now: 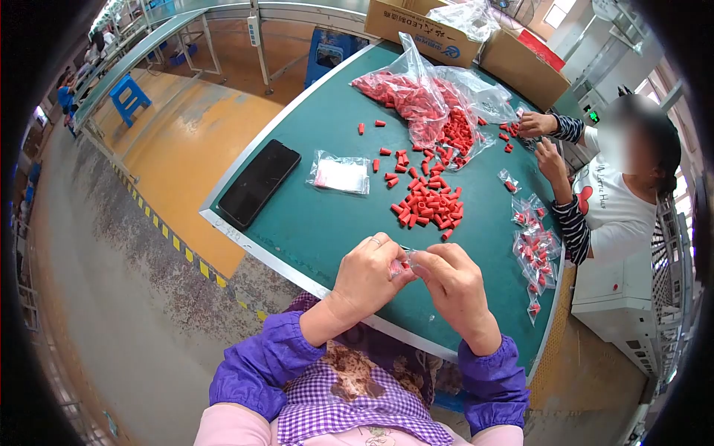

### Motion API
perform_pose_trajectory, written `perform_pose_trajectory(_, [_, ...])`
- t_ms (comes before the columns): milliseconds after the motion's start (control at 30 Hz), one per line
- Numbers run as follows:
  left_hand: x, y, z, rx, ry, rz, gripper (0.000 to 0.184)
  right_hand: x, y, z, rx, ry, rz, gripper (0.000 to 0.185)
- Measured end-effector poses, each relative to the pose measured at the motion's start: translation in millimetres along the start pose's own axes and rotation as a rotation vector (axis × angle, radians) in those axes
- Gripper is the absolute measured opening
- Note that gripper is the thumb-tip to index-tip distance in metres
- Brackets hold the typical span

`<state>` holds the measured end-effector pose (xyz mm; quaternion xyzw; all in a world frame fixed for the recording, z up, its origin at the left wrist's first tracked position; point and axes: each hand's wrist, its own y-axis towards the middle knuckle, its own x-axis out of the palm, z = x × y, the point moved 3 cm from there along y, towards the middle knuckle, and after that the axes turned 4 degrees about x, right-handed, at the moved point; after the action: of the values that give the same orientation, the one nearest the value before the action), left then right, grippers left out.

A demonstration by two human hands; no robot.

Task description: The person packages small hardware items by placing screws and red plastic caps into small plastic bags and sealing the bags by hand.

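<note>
Near the front edge of the green table, my left hand (370, 273) and my right hand (455, 286) meet at a small clear plastic bag (402, 264) with red pieces inside. Both hands are closed on the bag, their fingertips pinching its top. Just beyond them lies a loose pile of red caps (430, 204). A large open plastic bag of red caps (416, 97) rests farther back. To the left of the pile is a flat stack of clear bags (342, 174). Filled small bags (537, 249) lie in a heap to the right.
A black phone (260, 182) lies by the table's left edge (245, 152). Cardboard boxes (420, 31) stand at the back. A co-worker (621, 182) sits at the right, hands over the table near some red caps. Blue stools (130, 98) stand beyond the table.
</note>
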<state>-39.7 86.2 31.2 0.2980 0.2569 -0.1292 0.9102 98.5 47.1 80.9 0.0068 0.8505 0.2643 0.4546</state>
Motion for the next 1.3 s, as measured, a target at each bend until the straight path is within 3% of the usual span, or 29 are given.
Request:
perform_pose_trajectory(167, [0,-1,-1,0.004,-0.028,-0.013,0.025,8,-8,10,0.102,0.058,-0.137,0.014])
perform_pose_trajectory(267, [-2,-1,-1,-0.017,-0.106,-0.058,0.02,1,-9,32,0.411,0.466,0.135,0.008])
perform_pose_trajectory(333, [3,-2,-5,-0.173,-0.535,-0.168,0.02,10,-16,48,0.514,0.612,0.043,0.009])
perform_pose_trajectory(400, [5,-2,-4,-0.251,-0.668,-0.191,0.021,15,-21,47,0.733,0.986,-0.11,0.012])
perform_pose_trajectory(500, [5,-2,-3,-0.371,-0.857,-0.207,0.022,23,-26,48,0.7,1.145,-0.106,0.013])
perform_pose_trajectory(833, [9,-8,-11,-0.351,-0.867,-0.108,0.011,27,-34,47,0.734,1.134,0.027,0.008])
perform_pose_trajectory(900, [9,-8,-10,-0.41,-0.975,-0.099,0.011,26,-34,42,0.691,0.956,0.163,0.009])
perform_pose_trajectory(1000, [9,-4,-5,-0.503,-1.071,-0.07,0.008,29,-34,45,0.606,0.819,0.194,0.009])
perform_pose_trajectory(1300, [21,-15,-14,-0.442,-1.097,-0.059,0.007,26,-32,31,0.504,0.673,0.124,0.005])
